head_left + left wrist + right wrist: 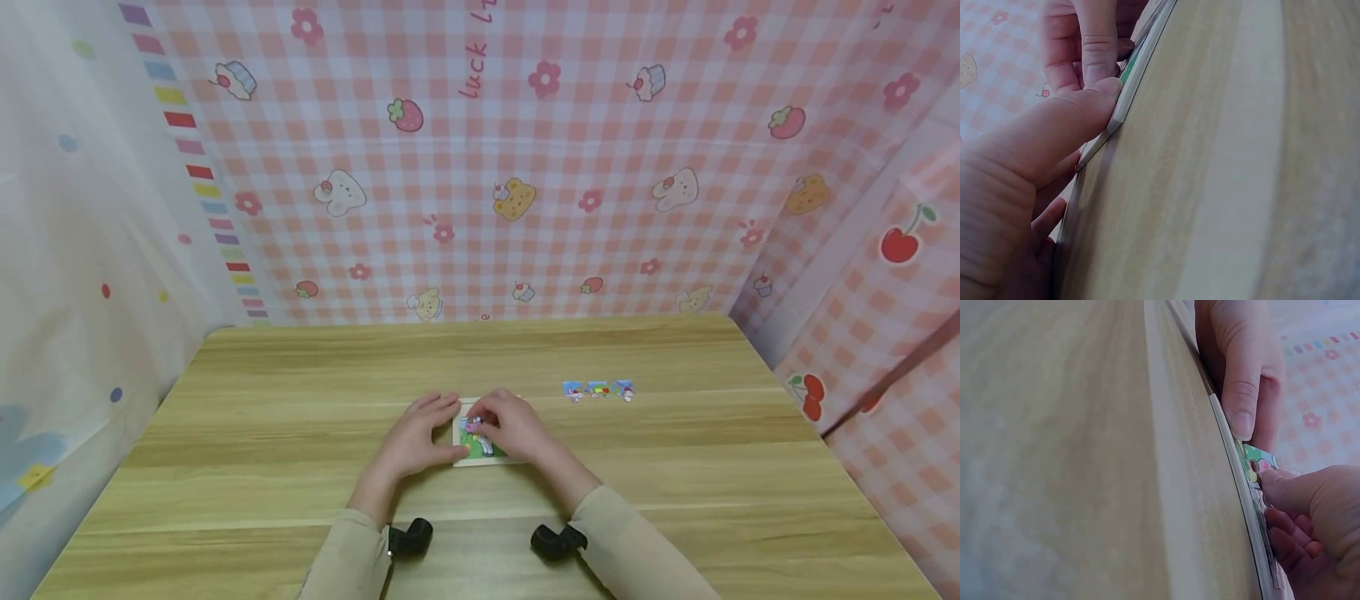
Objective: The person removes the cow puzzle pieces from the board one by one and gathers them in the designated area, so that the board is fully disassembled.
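A small wooden puzzle tray [480, 462] with a colourful picture inside lies flat on the table. My left hand [412, 437] rests at its left side, fingers extended by the upper left corner and thumb on the lower left. Over the picture, my right hand [517, 425] pinches a puzzle piece between thumb and fingers. In the right wrist view this puzzle piece [1260, 452], green with pink, stands tilted up from the tray. The right part of the picture is hidden under the right hand.
Three loose puzzle pieces [599, 391] lie in a row on the wooden table [300, 367], beyond the tray to the right. A pink checked cloth [480, 250] hangs behind the table's far edge, with more cloth at both sides.
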The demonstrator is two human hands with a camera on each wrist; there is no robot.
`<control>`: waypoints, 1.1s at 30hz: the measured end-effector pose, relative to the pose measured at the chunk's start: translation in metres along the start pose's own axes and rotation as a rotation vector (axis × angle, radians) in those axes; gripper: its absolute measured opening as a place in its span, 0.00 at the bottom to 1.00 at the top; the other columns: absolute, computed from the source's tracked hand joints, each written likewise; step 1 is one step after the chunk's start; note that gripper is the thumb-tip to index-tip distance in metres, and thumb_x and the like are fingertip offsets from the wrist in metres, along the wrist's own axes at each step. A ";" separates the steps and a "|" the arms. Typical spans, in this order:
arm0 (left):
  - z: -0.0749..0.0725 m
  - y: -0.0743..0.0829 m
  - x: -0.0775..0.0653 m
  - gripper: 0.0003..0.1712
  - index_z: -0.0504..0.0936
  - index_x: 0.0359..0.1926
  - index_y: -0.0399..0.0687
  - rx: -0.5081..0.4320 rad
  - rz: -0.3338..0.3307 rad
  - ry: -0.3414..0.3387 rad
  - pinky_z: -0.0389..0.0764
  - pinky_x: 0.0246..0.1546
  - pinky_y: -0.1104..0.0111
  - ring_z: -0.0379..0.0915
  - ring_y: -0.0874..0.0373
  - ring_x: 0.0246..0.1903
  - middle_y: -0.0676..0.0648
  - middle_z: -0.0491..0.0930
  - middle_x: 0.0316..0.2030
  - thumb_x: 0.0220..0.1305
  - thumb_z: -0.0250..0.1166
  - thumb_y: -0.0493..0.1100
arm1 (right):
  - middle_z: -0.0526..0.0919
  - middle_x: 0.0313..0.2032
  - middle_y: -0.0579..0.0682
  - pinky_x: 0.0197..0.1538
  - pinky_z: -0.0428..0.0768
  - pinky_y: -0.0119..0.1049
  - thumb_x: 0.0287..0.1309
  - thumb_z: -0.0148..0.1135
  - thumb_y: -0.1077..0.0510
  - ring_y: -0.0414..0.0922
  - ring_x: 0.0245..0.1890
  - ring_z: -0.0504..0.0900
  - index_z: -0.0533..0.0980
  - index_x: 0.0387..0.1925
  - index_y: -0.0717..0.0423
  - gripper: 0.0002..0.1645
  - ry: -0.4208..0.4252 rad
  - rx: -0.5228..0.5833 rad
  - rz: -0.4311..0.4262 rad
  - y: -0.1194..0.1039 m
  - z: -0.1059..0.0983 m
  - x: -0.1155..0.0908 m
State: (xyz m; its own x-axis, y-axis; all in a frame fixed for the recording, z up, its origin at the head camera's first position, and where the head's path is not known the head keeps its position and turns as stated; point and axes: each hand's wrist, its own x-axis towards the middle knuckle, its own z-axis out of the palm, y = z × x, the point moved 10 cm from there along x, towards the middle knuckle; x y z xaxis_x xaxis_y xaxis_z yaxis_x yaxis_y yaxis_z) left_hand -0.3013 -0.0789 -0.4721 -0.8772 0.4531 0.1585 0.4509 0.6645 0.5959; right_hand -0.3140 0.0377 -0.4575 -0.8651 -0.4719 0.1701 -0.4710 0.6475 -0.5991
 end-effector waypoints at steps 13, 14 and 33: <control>-0.001 0.000 0.000 0.45 0.72 0.66 0.37 0.000 -0.011 0.009 0.56 0.69 0.47 0.53 0.41 0.71 0.44 0.67 0.69 0.52 0.77 0.54 | 0.77 0.29 0.40 0.36 0.74 0.33 0.62 0.66 0.60 0.37 0.30 0.73 0.80 0.36 0.51 0.02 0.005 0.138 0.011 0.007 0.001 -0.001; -0.001 0.000 0.000 0.45 0.72 0.66 0.37 0.002 -0.007 0.010 0.56 0.69 0.47 0.54 0.40 0.71 0.44 0.68 0.69 0.52 0.77 0.54 | 0.77 0.29 0.40 0.36 0.74 0.33 0.62 0.66 0.61 0.37 0.30 0.73 0.80 0.36 0.51 0.02 0.006 0.159 0.014 0.008 0.000 -0.001; 0.002 -0.003 0.001 0.46 0.72 0.67 0.39 0.010 -0.045 -0.010 0.52 0.70 0.47 0.51 0.42 0.72 0.46 0.65 0.70 0.51 0.77 0.55 | 0.83 0.35 0.44 0.41 0.77 0.34 0.61 0.68 0.60 0.39 0.34 0.77 0.82 0.39 0.55 0.05 0.083 0.289 0.042 0.047 -0.046 -0.031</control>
State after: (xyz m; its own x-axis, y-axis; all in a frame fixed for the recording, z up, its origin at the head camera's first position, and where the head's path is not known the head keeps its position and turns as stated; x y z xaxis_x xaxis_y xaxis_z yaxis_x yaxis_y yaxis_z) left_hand -0.3035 -0.0794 -0.4757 -0.8950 0.4284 0.1244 0.4129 0.6902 0.5943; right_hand -0.3171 0.1105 -0.4545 -0.8993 -0.3906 0.1967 -0.3764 0.4623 -0.8029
